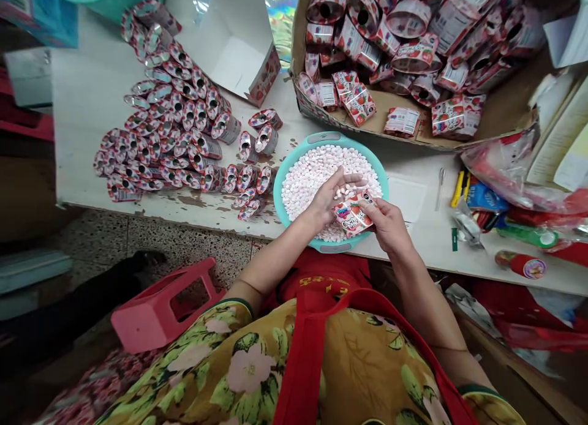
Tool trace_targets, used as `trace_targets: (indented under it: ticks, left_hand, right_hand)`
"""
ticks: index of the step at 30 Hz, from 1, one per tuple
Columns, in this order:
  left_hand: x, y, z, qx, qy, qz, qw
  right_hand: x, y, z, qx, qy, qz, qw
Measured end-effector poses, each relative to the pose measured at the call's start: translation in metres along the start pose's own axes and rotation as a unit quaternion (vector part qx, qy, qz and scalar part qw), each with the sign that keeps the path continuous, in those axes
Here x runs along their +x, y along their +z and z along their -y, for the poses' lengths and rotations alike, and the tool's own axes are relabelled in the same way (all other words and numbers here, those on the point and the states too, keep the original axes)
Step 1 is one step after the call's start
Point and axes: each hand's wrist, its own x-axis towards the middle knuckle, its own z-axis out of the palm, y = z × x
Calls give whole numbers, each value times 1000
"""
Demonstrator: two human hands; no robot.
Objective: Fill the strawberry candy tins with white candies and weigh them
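Note:
A turquoise basin full of small pale pink candies sits at the table's front edge, with both hands over it. My left hand is palm up and cupped, with several candies lying on its fingers. In my right hand is a small pink candy packet with a strawberry print, pinched between thumb and fingers at its right end. The packet's left end is close to my left palm. Whether its top is open cannot be made out.
Many upright packets with open tops crowd the table's left side. A cardboard box of more packets stands behind the basin. Rightward lie a yellow cutter, plastic wrappers and a small jar. A pink stool is below left.

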Motion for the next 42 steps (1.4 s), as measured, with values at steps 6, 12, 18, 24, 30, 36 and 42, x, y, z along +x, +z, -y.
trace_targets:
  ticks: [6,12,18,24,30,36,42]
  left_hand:
    - [-1,-6,7,-14,6,-48,999]
    - [0,1,8,54,23,-39,997]
    - [2,7,9,82,-7,-9,997]
    - [0,9,18,86,-11,-6,996]
    - [-3,17,26,85,-26,-18,996]
    - [-2,12,19,177,89,4,980]
    - [6,-3,-3,521,329,-121,778]
  right_hand:
    - [1,-10,-10,-28,-59,-12,998]
    - [-14,-20,-6,-50,-98,26,994]
    - [-14,-27,-4,-77,-62,23,995]
    - [-19,-31,-4,-45,-47,40,997]
    - [-20,-38,-12,-68,-50,45,995]
    - [-24,-41,-17,-29,-133,14,991]
    - [-14,-88,-33,-31,-199,-197,959]
